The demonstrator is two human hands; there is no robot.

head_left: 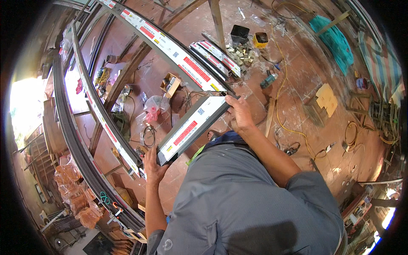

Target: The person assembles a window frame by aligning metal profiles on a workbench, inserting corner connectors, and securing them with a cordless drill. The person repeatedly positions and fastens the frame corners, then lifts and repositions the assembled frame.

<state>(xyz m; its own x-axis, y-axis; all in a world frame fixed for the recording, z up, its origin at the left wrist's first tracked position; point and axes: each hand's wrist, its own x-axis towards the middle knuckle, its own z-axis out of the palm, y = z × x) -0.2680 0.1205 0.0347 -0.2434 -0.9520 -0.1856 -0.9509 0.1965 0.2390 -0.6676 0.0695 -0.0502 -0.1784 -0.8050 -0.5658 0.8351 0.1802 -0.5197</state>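
1. The right hand [239,114] is closed on the upper right end of a short profile [191,128], thumb on top; the curled fingers are partly hidden.
2. The left hand [153,165] is cupped at the profile's lower left end, thumb near its lower edge. I cannot tell whether its fingers close firmly around the piece.
3. The short profile lies between the two hands, in front of the body, its long axis slanting from lower left to upper right. White film with red labels covers its upper face.
4. At the right hand, this piece meets the near end of a long profile [170,50] that runs away to the upper left; together they make a sharp corner in this view. The right hand is the nearer one to that corner.
5. A second long profile [101,119] ends just beside the left hand; contact between them is unclear.
6. Farther out, ahead and to the right, are shorter profile pieces [217,57], small metal parts [240,54] and a green power tool [268,80] on the floor [250,95].
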